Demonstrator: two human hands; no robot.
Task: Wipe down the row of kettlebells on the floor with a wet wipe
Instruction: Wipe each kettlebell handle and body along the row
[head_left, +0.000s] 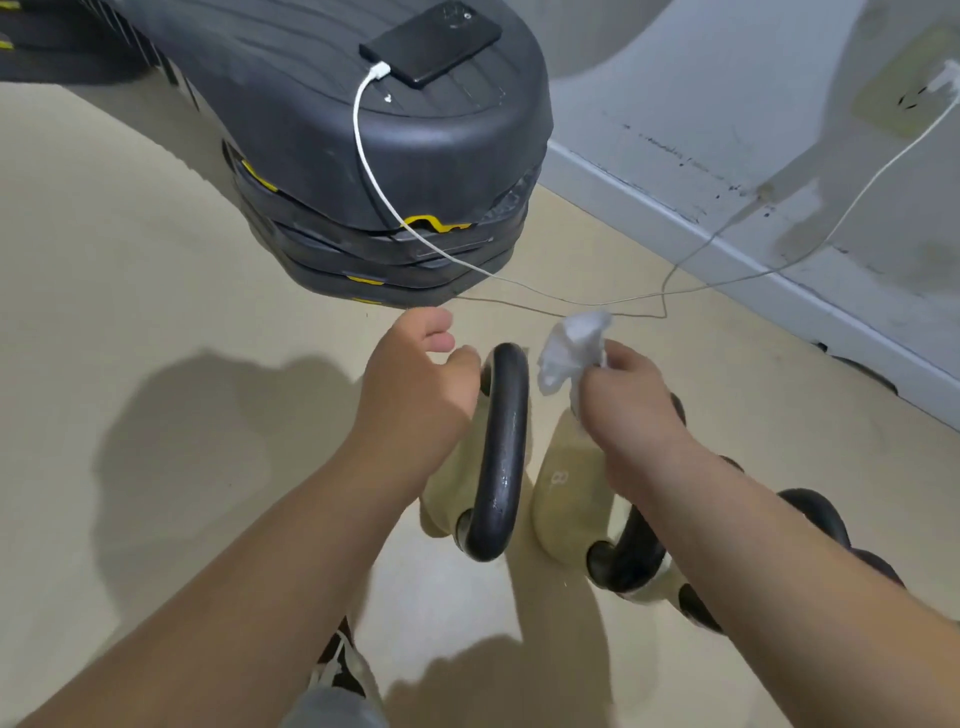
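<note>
From where I stand, a row of cream-bodied kettlebells with black loop handles sits on the beige floor (156, 234), a little out from the foot of the grey wall (779, 156), and runs off toward the person's right. The end kettlebell (501, 452) stands between the two forearms. Its handle's long axis points away from the person, toward the stacked dark grey plastic step platforms (415, 171). The right hand (634, 384) has its grip closed in a pinch on a crumpled white wet wipe (571, 348), held just to the right of that handle's far end and not touching it, so this hand looks the one placed to wipe. The left hand (410, 384) hovers on the handle's left side, fingers loosely curled, grip holding nothing; whether its thumb touches the handle I cannot tell. I count one wipe and three kettlebells for certain: the end one, the second kettlebell (561, 483) marked 8, and a third handle (815, 506) past the right forearm. Further dark shapes behind that arm I cannot count. One black phone (431, 41) lies on the platforms, trailing one white cable (363, 156).
</note>
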